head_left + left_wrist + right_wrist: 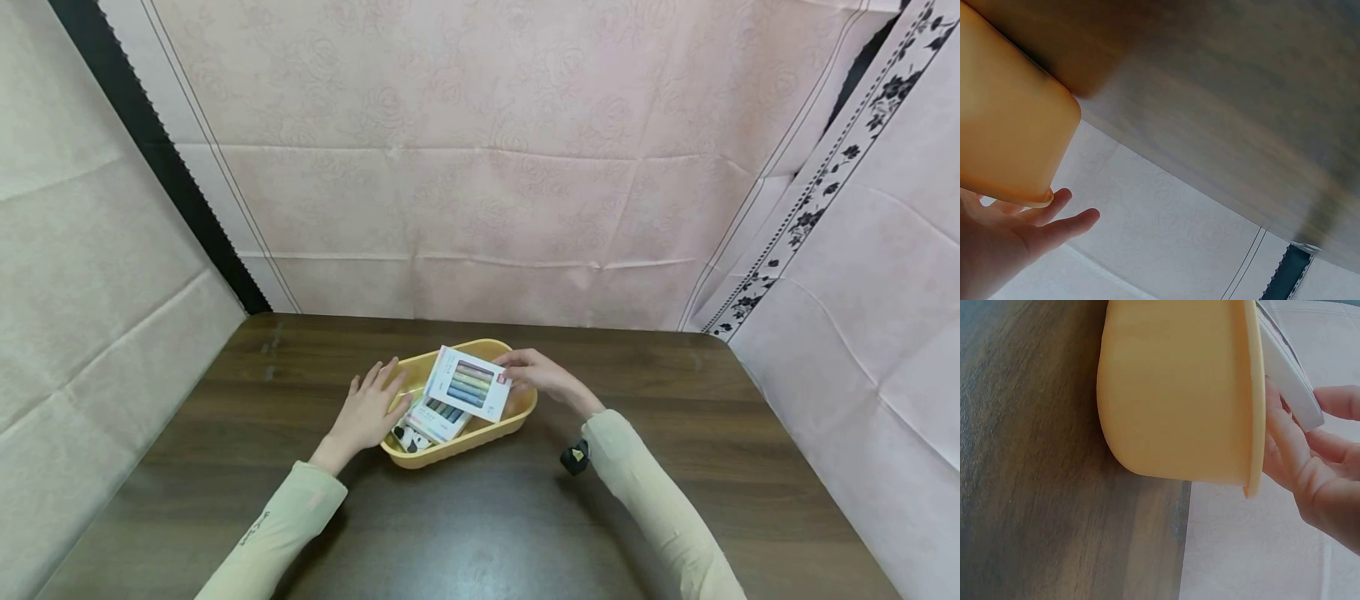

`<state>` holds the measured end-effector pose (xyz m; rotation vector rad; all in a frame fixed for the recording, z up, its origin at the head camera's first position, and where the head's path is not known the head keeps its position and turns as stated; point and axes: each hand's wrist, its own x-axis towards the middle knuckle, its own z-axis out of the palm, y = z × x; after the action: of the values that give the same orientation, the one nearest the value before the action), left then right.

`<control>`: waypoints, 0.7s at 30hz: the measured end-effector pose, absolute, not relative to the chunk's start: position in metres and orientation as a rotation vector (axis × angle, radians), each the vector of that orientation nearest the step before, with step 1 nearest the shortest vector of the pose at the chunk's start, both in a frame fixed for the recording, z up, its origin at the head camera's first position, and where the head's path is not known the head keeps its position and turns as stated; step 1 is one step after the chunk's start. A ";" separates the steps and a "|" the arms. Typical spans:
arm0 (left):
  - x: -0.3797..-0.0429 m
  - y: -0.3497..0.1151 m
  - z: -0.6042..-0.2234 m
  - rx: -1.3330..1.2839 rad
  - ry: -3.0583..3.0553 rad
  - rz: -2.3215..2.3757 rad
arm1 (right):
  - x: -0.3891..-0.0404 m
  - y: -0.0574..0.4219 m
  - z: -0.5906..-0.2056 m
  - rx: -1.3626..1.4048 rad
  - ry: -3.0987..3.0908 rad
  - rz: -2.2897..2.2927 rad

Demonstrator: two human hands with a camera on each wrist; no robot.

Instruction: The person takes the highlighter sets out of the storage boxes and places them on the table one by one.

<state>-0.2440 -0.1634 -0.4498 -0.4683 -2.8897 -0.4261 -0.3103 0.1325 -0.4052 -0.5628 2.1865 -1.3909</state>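
Note:
A yellow plastic basket stands on the table. My right hand, at its right end, pinches the right edge of a white windowed box of pastel-coloured pens. In the right wrist view that box tilts up past the basket's rim, thumb on one side and fingers on the other. Under it lies a second white box with darker pens, partly covered. A black-and-white patterned item sits at the basket's left end. Fingers spread, my left hand rests at the left rim.
The brown wooden table extends around the basket on all sides. Pale patterned cloth hangs behind the table's far edge, with more cloth at the left and right. A small black device is on the right wrist.

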 end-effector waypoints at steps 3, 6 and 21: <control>-0.244 -0.163 -0.450 -0.471 -2.887 -0.426 | -0.310 0.133 -0.404 -0.554 2.180 -1.399; -0.244 -0.163 -0.450 -0.473 -2.885 -0.423 | -0.309 0.134 -0.404 -0.542 2.177 -1.406; -0.244 -0.163 -0.450 -0.483 -2.882 -0.432 | -0.306 0.143 -0.408 -0.464 2.135 -1.493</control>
<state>-0.2438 -0.1633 -0.4503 -0.4831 -2.8821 -0.4318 -0.3058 0.1428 -0.4079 -0.4642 2.1348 -1.4926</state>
